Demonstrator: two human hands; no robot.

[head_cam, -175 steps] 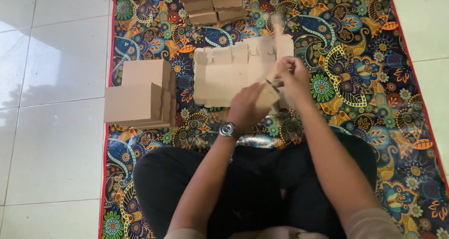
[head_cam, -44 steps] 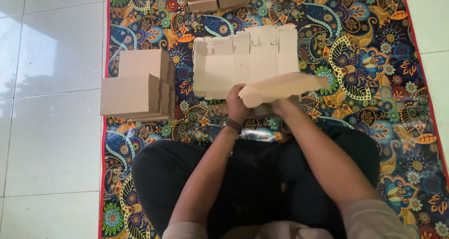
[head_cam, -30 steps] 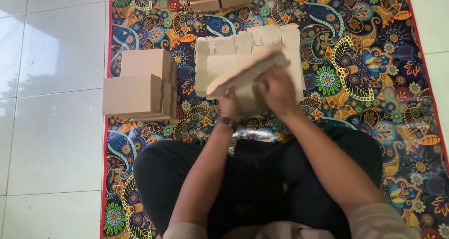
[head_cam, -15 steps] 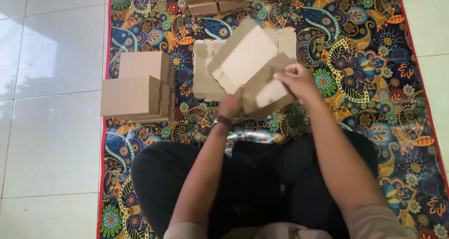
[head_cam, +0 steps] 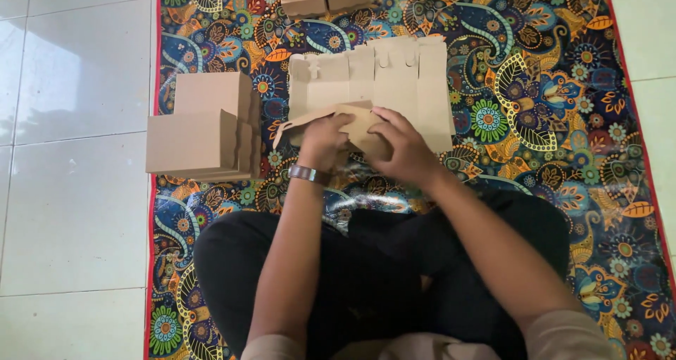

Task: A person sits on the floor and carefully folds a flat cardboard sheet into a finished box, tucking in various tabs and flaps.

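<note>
While you sit on the patterned mat (head_cam: pixel 549 85), your left hand (head_cam: pixel 325 138) and right hand (head_cam: pixel 401 145) both grip a cardboard piece (head_cam: pixel 352 120) — folded over the flat sheets (head_cam: pixel 394 71) — so it stays bent; finished boxes (head_cam: pixel 204 127) stand left.

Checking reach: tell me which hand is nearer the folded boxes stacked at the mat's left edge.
Left. The left hand grips the cardboard piece just right of the stacked boxes; the right hand is farther right.

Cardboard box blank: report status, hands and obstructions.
Both hands, left hand and right hand, gripping the folded cardboard blank. Flat blanks stack beneath. Nothing obstructing.
</note>
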